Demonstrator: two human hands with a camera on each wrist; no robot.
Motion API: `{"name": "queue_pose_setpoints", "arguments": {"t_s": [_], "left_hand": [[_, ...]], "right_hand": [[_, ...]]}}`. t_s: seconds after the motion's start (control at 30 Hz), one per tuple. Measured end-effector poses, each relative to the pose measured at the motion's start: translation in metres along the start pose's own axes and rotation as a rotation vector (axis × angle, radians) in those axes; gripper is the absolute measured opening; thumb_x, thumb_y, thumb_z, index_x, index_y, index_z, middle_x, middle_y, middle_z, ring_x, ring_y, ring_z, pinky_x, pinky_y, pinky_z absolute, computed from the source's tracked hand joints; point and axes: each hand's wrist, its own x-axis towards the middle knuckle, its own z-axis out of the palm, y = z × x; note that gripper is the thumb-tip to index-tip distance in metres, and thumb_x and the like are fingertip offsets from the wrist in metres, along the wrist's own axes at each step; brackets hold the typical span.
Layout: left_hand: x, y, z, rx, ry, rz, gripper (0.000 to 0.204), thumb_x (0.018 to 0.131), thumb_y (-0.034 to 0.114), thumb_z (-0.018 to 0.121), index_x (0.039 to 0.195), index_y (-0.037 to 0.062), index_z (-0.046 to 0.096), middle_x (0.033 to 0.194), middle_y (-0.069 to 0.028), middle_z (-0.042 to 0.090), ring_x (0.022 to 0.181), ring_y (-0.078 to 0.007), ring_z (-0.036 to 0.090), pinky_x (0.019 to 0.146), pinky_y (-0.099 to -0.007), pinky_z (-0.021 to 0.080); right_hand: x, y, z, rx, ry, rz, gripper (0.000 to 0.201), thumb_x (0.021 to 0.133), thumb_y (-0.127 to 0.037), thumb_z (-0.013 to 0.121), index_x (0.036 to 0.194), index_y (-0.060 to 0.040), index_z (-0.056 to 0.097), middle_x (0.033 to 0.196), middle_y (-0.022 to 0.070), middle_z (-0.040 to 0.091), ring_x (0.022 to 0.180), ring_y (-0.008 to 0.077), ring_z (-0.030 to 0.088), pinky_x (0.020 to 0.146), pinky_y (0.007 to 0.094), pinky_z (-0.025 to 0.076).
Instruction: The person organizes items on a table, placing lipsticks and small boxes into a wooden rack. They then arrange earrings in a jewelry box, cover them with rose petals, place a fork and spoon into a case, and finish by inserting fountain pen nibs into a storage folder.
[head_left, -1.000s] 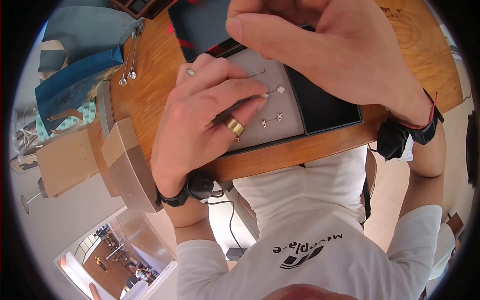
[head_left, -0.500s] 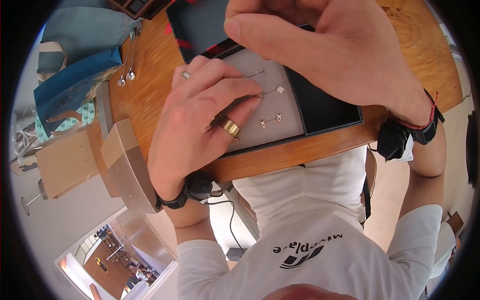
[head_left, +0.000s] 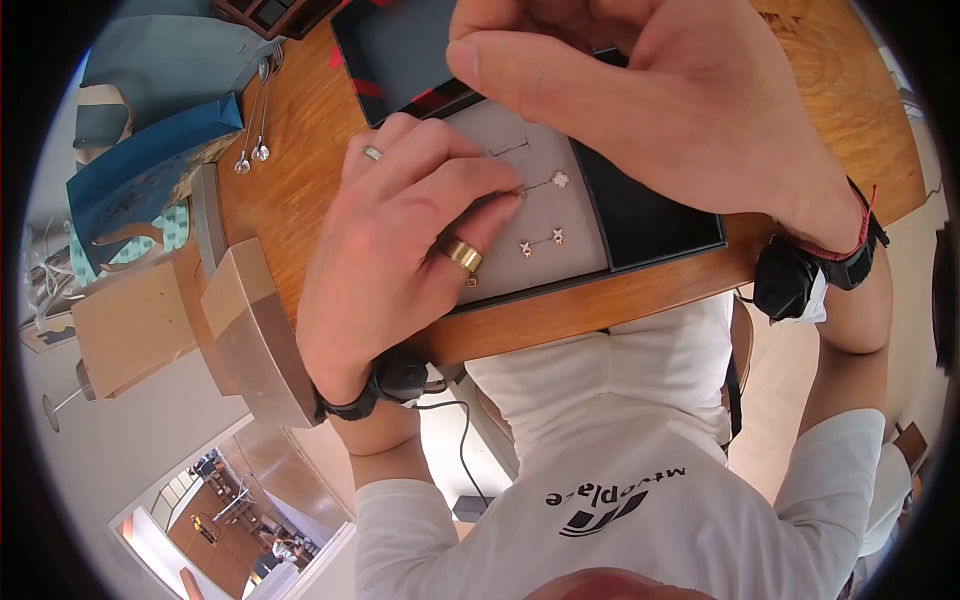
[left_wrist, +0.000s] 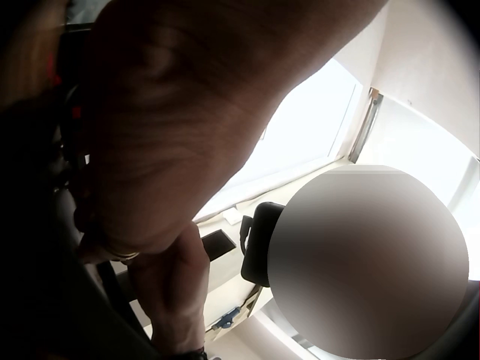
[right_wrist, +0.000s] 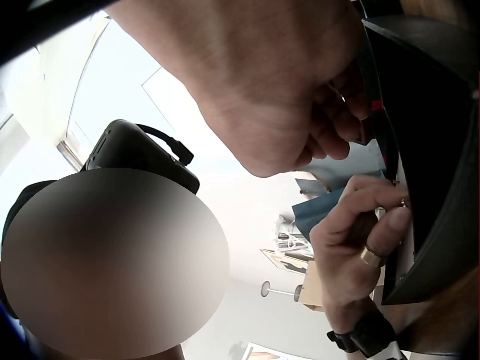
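Note:
My left hand [head_left: 385,235] pinches a small earring [right_wrist: 403,202] between thumb and forefinger, low over the grey pad [head_left: 590,225] of a jewellery box; the fingertips cover most of it. A pale clover-shaped earring [head_left: 560,180] sits on the pad just right of them. Nearer the front edge is a pair of small star-like earrings [head_left: 543,242], and another small piece [head_left: 472,282] peeks out below the gold thumb ring [head_left: 465,256]. Above the box's black section [head_left: 650,225], my right hand [head_left: 640,95] hovers with fingers loosely curled, no thing visible in them.
Behind the pad stands the dark box lid [head_left: 395,60] with red marks. Two long-handled spoons [head_left: 262,120] lie at the table's left, beside a blue paper bag [head_left: 150,165]. A brown carton [head_left: 255,335] is at the left edge. Wooden tabletop [head_left: 840,100] extends right.
My left hand has shifted slightly left over the pad, its thumb and forefinger still pinched together. The right hand has barely moved.

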Motion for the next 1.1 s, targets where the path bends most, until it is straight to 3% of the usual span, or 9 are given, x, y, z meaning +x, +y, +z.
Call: {"name": "queue_pose_setpoints", "arguments": {"t_s": [0.47, 0.57, 0.63, 0.77, 1.1], "left_hand": [[-0.001, 0.002, 0.002, -0.015, 0.041, 0.026, 0.024, 0.083, 0.002, 0.083, 0.106, 0.0059, 0.078, 0.103, -0.007, 0.073, 0.098, -0.0294, 0.067, 0.088, -0.0369, 0.05], [-0.001, 0.0, -0.002, 0.008, 0.034, 0.031, 0.024, 0.083, 0.001, 0.083, 0.107, 0.0052, 0.078, 0.102, -0.0081, 0.072, 0.098, -0.0292, 0.067, 0.088, -0.0367, 0.051], [-0.002, 0.0, -0.002, 0.004, 0.027, 0.015, 0.024, 0.083, 0.0, 0.083, 0.107, 0.0047, 0.078, 0.102, -0.0084, 0.072, 0.098, -0.0293, 0.067, 0.087, -0.0365, 0.051], [-0.002, 0.001, -0.002, -0.006, -0.005, -0.016, 0.024, 0.084, 0.001, 0.083, 0.107, 0.0039, 0.077, 0.103, -0.0087, 0.072, 0.097, -0.0298, 0.067, 0.084, -0.0362, 0.052], [-0.003, 0.001, 0.0, -0.005, 0.004, -0.016, 0.023, 0.084, 0.002, 0.083, 0.107, 0.0036, 0.077, 0.102, -0.0081, 0.071, 0.096, -0.0302, 0.066, 0.084, -0.037, 0.052]], "right_hand": [[-0.001, 0.002, 0.003, -0.052, -0.011, 0.025, 0.013, 0.096, -0.009, 0.069, 0.087, 0.0005, 0.067, 0.066, 0.0044, 0.061, 0.058, 0.0097, 0.052, 0.053, 0.0279, 0.041], [-0.003, 0.008, 0.005, -0.06, 0.038, -0.121, 0.013, 0.095, -0.009, 0.069, 0.087, 0.0006, 0.068, 0.066, 0.0043, 0.061, 0.058, 0.01, 0.053, 0.053, 0.0276, 0.041], [0.001, 0.001, 0.001, -0.003, -0.025, 0.034, 0.012, 0.096, -0.009, 0.069, 0.088, 0.0006, 0.068, 0.066, 0.0042, 0.061, 0.058, 0.01, 0.053, 0.054, 0.0273, 0.042], [0.0, 0.002, 0.0, -0.017, -0.011, -0.028, 0.012, 0.096, -0.009, 0.069, 0.088, 0.0008, 0.068, 0.066, 0.0043, 0.061, 0.058, 0.0097, 0.053, 0.054, 0.0273, 0.042], [0.001, 0.001, 0.001, -0.007, -0.028, 0.037, 0.013, 0.096, -0.009, 0.07, 0.089, 0.0013, 0.069, 0.066, 0.0041, 0.062, 0.058, 0.009, 0.054, 0.053, 0.027, 0.042]]}}
